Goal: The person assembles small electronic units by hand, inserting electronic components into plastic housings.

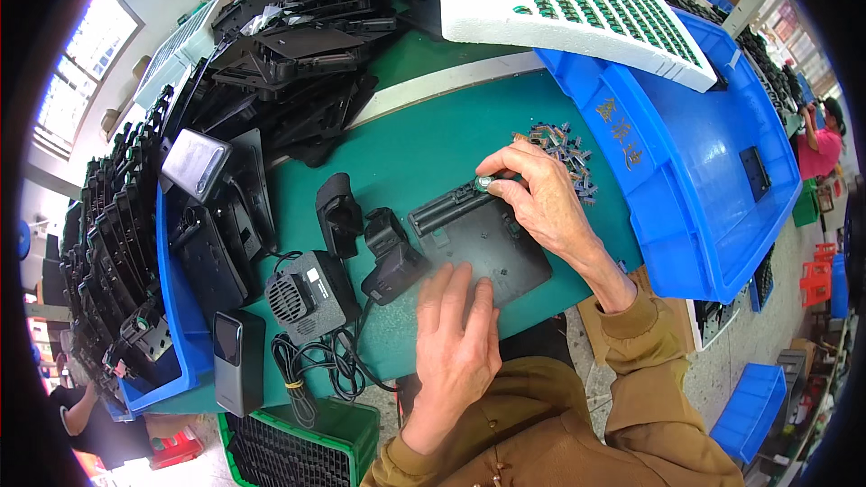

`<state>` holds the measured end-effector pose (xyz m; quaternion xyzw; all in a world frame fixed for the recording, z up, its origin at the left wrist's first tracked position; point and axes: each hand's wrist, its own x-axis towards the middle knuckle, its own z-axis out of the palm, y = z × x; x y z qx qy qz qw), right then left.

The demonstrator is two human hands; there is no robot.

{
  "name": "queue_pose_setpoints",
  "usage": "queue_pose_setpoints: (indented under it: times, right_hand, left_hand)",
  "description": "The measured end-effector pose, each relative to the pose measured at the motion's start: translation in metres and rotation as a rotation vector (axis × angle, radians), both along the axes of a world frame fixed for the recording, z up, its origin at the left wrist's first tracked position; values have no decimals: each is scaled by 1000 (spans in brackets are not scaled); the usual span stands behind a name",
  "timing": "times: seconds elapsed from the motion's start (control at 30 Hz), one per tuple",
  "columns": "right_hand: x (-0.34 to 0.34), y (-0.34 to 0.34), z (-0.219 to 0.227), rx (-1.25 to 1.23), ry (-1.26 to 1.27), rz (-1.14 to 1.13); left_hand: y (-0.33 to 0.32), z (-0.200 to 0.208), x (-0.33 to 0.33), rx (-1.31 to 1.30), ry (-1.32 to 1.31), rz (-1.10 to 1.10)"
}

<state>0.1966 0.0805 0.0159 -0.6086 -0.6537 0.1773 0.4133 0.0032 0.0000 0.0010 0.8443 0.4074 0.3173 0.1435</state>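
A flat black plastic panel (pixel 494 248) with a raised ribbed bar along its far edge lies on the green tabletop in front of me. My right hand (pixel 548 200) pinches a small round green-and-silver part (pixel 483 183) between thumb and fingertips, at the right end of that bar. Whether the part touches the panel I cannot tell. Fingers stretched out, my left hand (pixel 454 329) rests at the panel's near left edge. Just beyond the right hand lies a heap of small metallic and coloured pieces (pixel 577 155). Two black moulded parts (pixel 394 257) sit left of the panel.
On the left are a black speaker-like box (pixel 311 296) with coiled cable, a dark power bank (pixel 238 356) and stacked black panels (pixel 298 54). At right a blue bin (pixel 667 189) supports a white foam tray (pixel 577 9) of green parts. A green crate (pixel 307 442) stands below the table.
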Motion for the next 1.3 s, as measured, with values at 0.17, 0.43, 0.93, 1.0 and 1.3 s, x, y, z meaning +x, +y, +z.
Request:
queue_pose_setpoints:
  times: [0.17, 0.43, 0.93, 1.0, 1.3]
  right_hand:
    - [-1, 3, -3, -57, 136, -2]
    - [0, 4, -3, -105, 203, -3]
    - [24, -35, 27, 88, -67, -203]
    - [31, -50, 18, 91, -152, -218]
    - [33, -58, 0, -13, -238, -307]
  left_hand:
    - [0, 0, -1, 0, 8, 5]
    - [0, 0, -1, -3, 10, 7]
    - [0, 0, -1, 27, -17, 16]
    - [-1, -1, -1, 31, -11, 19]
    - [0, -3, -2, 43, -11, 9]
